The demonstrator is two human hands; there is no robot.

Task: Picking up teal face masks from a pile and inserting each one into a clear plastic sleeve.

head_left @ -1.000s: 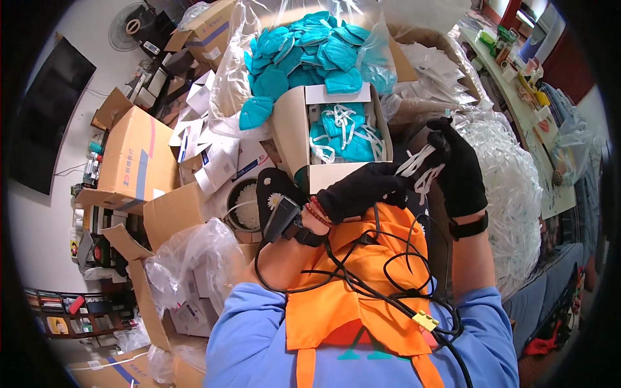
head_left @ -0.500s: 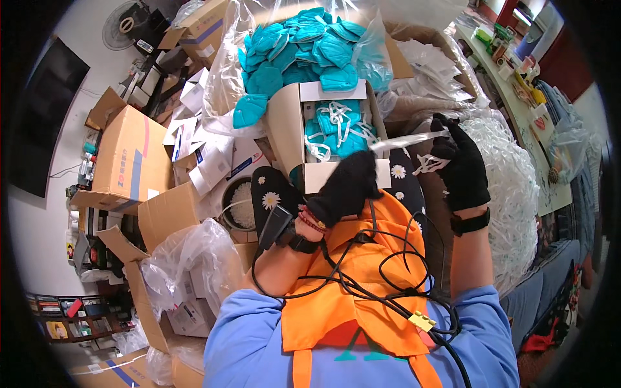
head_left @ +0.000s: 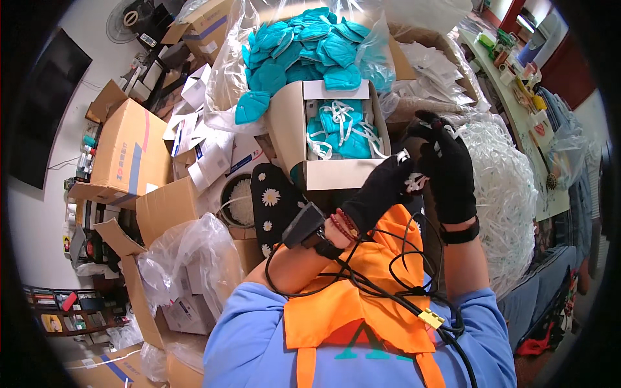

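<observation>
My left hand point(head_left: 383, 189), in a black glove, is closed with its fingertips pinching white elastic straps point(head_left: 416, 183). Beside it my right hand point(head_left: 451, 169), gloved in black too, grips the same small bunch, and white bits show between its curled fingers. The two hands almost touch, to the right of an open white box point(head_left: 343, 176). Inside that box lie teal face masks point(head_left: 352, 143) with white straps on top. A large heap of loose teal masks point(head_left: 304, 48) rises behind it in clear plastic.
On my right sits a big mass of tangled white straps point(head_left: 508, 187). Cardboard boxes point(head_left: 132, 155) and plastic bags point(head_left: 187, 258) crowd the left, near a bucket of white pellets point(head_left: 242, 200). A black cable point(head_left: 388, 297) loops over my orange apron point(head_left: 330, 323).
My left hand has moved right and my right hand inward, so they now meet. The strap stretched between them before is now bunched up.
</observation>
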